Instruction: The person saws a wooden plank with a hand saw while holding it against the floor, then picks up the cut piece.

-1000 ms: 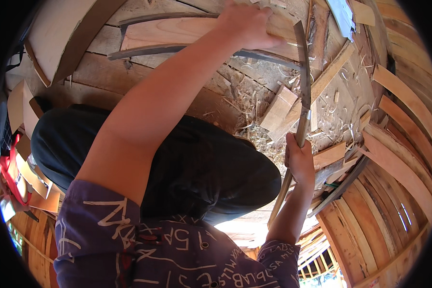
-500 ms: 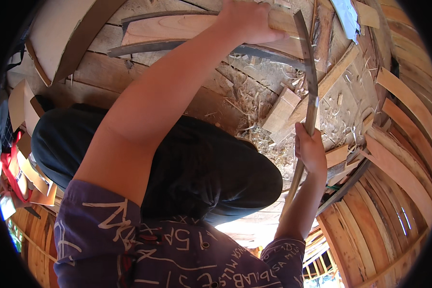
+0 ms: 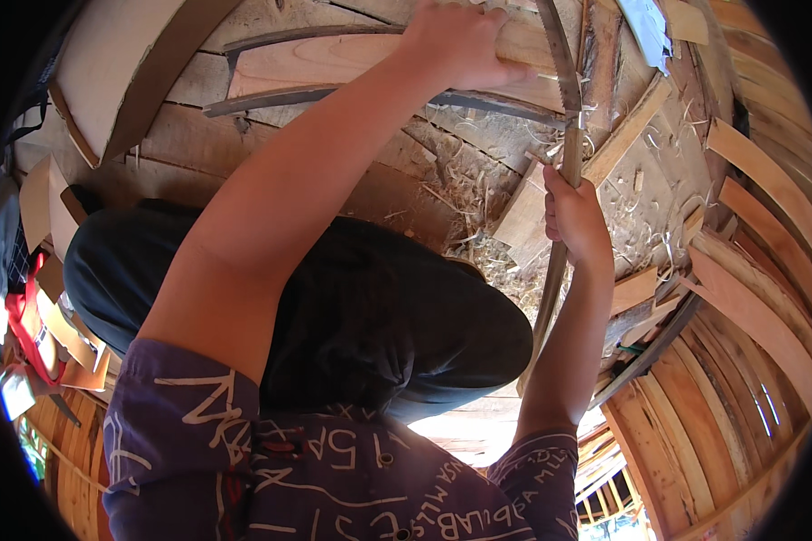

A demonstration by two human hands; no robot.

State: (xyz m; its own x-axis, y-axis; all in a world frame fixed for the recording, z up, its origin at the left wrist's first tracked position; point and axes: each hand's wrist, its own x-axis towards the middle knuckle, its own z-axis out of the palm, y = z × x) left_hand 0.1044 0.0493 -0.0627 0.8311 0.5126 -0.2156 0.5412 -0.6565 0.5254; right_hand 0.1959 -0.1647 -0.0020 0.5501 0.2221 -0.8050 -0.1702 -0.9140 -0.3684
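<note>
My right hand (image 3: 576,215) is wrapped round the long wooden handle of a hand saw (image 3: 564,68). The saw's narrow toothed blade points away from me and crosses the right end of a pale wooden board (image 3: 311,63). Dark curved strips (image 3: 271,97) run along the board's long edges. Pressed down on top of the board is my left hand (image 3: 456,45), its thumb spread toward the blade and its other fingers partly cut off by the frame's top. The exact contact of teeth and wood is too small to tell.
Shavings (image 3: 469,194) and offcuts (image 3: 523,212) litter the plank floor below the board. A long wooden strip (image 3: 636,126) slants to the right. Planks (image 3: 758,334) lean at the far right, and a large curved panel (image 3: 117,63) stands at the upper left.
My right hand has pushed the saw away from me, so more of the blade lies past the board. My left hand has shifted only slightly on the board.
</note>
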